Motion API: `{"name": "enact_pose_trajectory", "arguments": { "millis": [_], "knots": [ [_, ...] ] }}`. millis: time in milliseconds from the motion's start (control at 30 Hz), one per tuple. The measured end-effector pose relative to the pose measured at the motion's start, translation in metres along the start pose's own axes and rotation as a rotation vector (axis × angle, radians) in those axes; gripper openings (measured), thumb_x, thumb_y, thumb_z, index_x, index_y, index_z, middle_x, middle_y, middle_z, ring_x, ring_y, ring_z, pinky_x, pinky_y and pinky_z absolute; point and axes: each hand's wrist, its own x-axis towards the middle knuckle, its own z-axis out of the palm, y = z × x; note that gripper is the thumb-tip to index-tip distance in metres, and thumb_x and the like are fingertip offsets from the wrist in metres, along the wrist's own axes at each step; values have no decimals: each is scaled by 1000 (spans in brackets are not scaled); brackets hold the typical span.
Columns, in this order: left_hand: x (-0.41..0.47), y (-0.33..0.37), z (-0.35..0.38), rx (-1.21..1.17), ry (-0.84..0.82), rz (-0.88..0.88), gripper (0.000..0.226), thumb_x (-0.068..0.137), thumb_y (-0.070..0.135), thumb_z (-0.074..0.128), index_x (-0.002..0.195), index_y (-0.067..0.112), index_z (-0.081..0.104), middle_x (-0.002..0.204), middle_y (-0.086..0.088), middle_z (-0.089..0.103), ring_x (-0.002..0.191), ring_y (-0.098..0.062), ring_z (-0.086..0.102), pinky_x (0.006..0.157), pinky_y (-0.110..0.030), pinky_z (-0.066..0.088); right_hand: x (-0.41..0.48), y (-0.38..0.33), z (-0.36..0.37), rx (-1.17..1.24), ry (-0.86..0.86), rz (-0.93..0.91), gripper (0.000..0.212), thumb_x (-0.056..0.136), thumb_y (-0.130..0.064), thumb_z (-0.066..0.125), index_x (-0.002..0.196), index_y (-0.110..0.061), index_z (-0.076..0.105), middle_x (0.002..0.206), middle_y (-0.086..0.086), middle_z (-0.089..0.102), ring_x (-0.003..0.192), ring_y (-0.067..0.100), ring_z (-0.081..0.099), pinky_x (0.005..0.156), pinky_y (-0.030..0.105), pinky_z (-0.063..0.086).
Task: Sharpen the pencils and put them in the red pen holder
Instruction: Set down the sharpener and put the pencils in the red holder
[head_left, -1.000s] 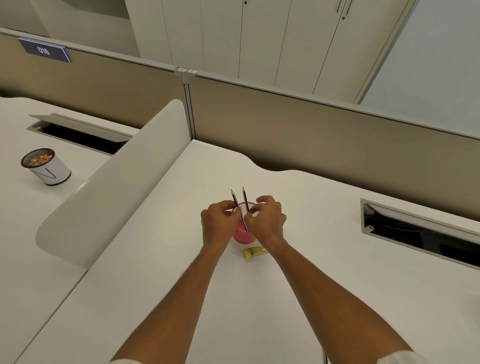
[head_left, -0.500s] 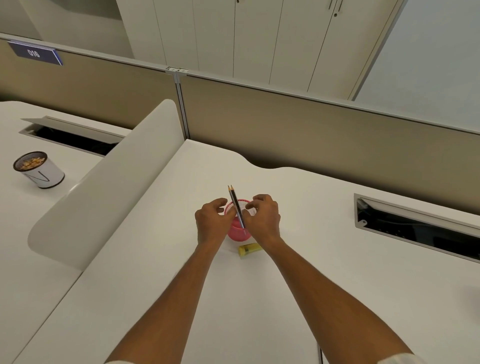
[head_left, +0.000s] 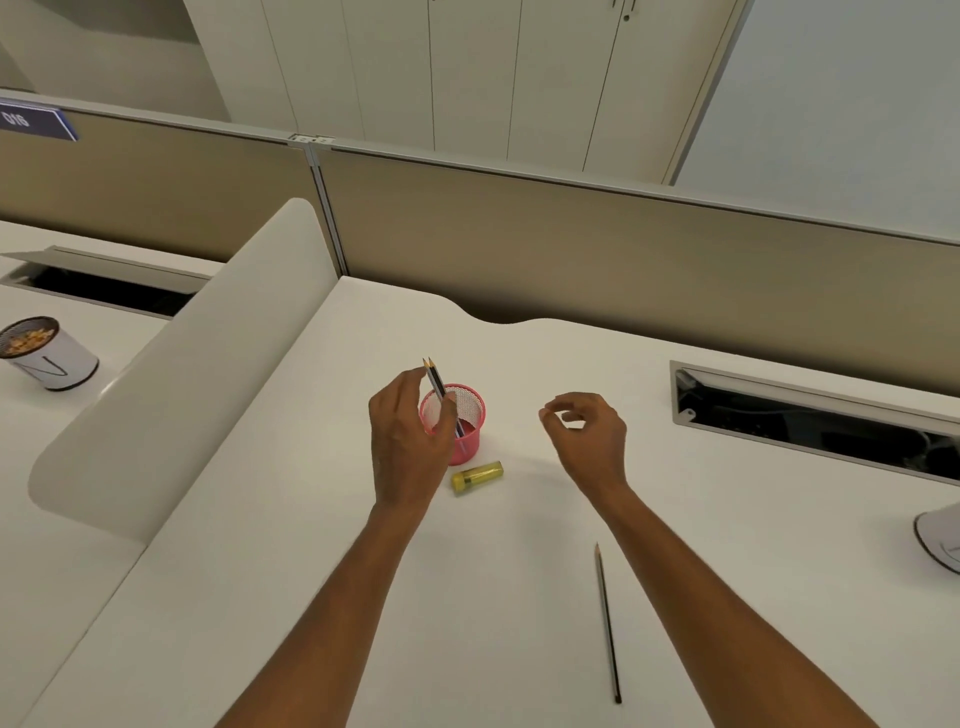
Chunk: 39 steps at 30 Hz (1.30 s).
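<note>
The red mesh pen holder (head_left: 470, 415) stands upright at the desk's middle. Two dark pencils (head_left: 437, 382) stand in it, tips up, leaning against its left rim. My left hand (head_left: 410, 436) curves loosely around the holder's left side, fingers behind the pencils and thumb in front, without a firm pinch. My right hand (head_left: 587, 431) hovers to the right of the holder, fingers loosely curled and holding nothing. A yellow sharpener (head_left: 478, 475) lies on its side just in front of the holder. A third pencil (head_left: 607, 623) lies on the desk near my right forearm.
A white curved divider (head_left: 182, 395) bounds the desk (head_left: 311, 571) on the left. A cable slot (head_left: 810, 415) opens at the right. A white cup with shavings (head_left: 44, 353) sits on the neighbouring desk. Another white cup (head_left: 940, 540) shows at the right edge. A beige partition runs behind.
My right hand has let go and moved away to the right of the holder. The two pencils now sit lower in the holder. The camera tilted, bringing the third pencil into sight.
</note>
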Motion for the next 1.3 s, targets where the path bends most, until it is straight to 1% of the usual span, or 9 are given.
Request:
{"name": "enact_pose_trajectory", "arguments": {
  "millis": [267,367,500,633,767,933,1033,1167,1300],
  "knots": [
    [-73,21,29,0,-188,285,29,95,23,74,119,6,72,116,-9,72,110,-26,65,89,-43,60,-45,38,-46,-32,-26,113,3,88,-15,76,89,-13,77,95,-3,77,80,7,71,66,8,51],
    [-100,13,42,90,-330,307,34,94,23,75,122,4,73,121,-13,75,114,-31,70,87,-47,63,-66,52,-56,-45,-30,139,4,88,-15,76,91,-13,77,96,-3,77,77,5,70,66,8,51],
    [-129,-3,48,253,-478,300,47,95,30,75,134,4,68,140,-16,68,129,-33,66,98,-45,58,-92,65,-64,-77,-38,143,18,86,-13,77,104,-14,74,95,-4,74,76,6,69,68,9,51],
    [-144,-19,50,330,-502,323,53,94,30,76,136,-1,66,143,-20,65,135,-37,60,105,-50,53,-116,78,-70,-159,-70,154,22,86,-14,76,107,-17,69,93,-5,69,76,12,68,66,7,48],
    [-149,-30,52,337,-536,318,54,97,29,73,140,-3,61,150,-23,57,141,-41,53,114,-54,45,-137,91,-70,-278,-77,195,18,85,-16,76,101,-14,67,88,-3,66,74,16,63,70,23,46],
    [-153,-41,53,338,-593,285,64,107,46,40,157,5,42,166,-16,37,156,-34,31,127,-47,24,-150,96,-67,-413,-119,286,25,86,-27,75,102,-12,64,95,1,65,87,19,61,76,30,47],
    [-154,-41,53,320,-590,274,73,103,52,28,157,6,43,166,-15,38,156,-33,32,127,-47,24,-156,96,-64,-482,-137,324,16,89,-24,70,94,-11,63,91,2,65,85,21,61,72,30,41],
    [-156,-43,53,314,-584,278,65,105,46,43,156,6,44,166,-15,40,156,-32,33,126,-46,25,-157,90,-61,-564,-155,328,11,92,-16,57,87,-7,63,84,7,68,79,26,63,69,34,48],
    [-156,-42,52,321,-587,271,69,103,50,34,155,6,46,164,-14,43,154,-32,36,125,-47,28,-154,79,-57,-708,-230,328,12,87,-15,51,75,-11,50,84,10,65,72,27,52,61,33,34]
  ]
}}
